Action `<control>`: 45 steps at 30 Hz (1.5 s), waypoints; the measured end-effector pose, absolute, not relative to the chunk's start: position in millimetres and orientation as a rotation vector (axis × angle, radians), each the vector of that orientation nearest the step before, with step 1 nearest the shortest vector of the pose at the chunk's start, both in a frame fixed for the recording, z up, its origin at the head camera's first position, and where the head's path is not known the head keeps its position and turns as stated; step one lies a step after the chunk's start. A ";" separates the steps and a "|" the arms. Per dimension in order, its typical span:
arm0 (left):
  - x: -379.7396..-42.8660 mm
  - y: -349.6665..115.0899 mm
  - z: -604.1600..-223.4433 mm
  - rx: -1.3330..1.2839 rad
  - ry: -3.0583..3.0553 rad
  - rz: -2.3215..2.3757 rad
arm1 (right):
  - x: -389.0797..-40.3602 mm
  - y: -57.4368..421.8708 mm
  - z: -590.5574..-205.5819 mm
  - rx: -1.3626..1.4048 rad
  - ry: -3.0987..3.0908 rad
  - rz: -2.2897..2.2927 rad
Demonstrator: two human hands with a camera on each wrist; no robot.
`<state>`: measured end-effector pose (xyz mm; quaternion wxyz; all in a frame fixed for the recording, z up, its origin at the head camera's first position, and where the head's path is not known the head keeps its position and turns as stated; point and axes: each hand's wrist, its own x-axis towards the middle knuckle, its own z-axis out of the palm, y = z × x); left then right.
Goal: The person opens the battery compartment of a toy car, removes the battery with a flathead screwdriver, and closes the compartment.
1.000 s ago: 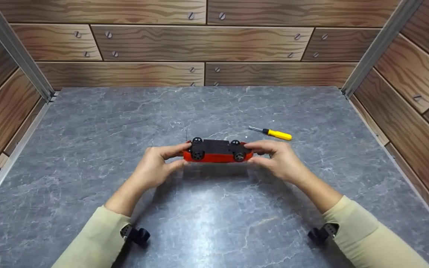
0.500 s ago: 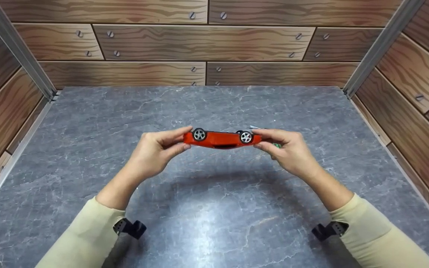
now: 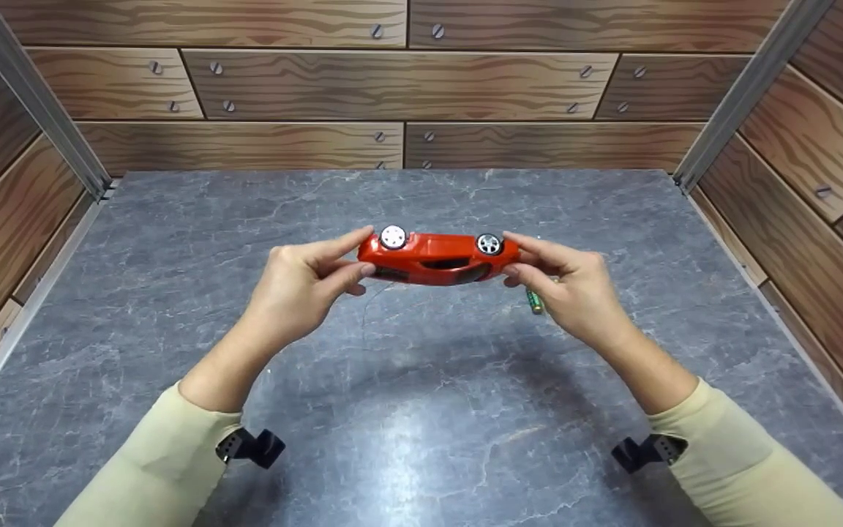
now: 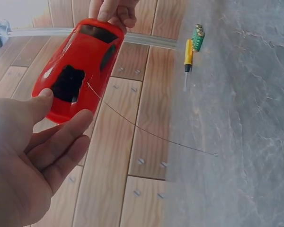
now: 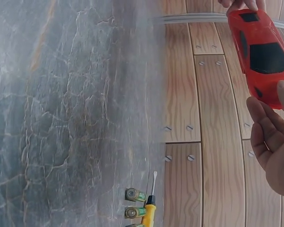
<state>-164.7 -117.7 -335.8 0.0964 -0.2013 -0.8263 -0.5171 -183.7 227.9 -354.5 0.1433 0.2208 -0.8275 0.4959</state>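
A red toy car (image 3: 432,256) is held up off the table, side on in the head view, its wheels along the upper edge. My left hand (image 3: 293,293) pinches one end between thumb and fingers. At the other end, my right hand (image 3: 575,293) grips it the same way. Dark windows and the red roof show in the right wrist view of the car (image 5: 267,56). From the body, a thin wire antenna (image 4: 146,131) trails out in the left wrist view. The car's underside is hidden from all the current views.
On the grey marbled table (image 3: 421,410), a green battery (image 3: 535,301) peeks out below my right hand. Several batteries (image 5: 135,212) lie beside a yellow-handled screwdriver (image 5: 149,213) in the right wrist view. Wood-patterned panels (image 3: 399,84) wall the table's back and sides.
Both hands have lifted the car and rolled it, so its side now faces the head camera instead of the black underside. My right hand now covers the screwdriver there.
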 end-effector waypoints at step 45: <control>-203.4 -105.3 -410.4 -0.155 -2.814 -1.854 | -210.9 222.2 -431.6 0.434 -2.772 1.533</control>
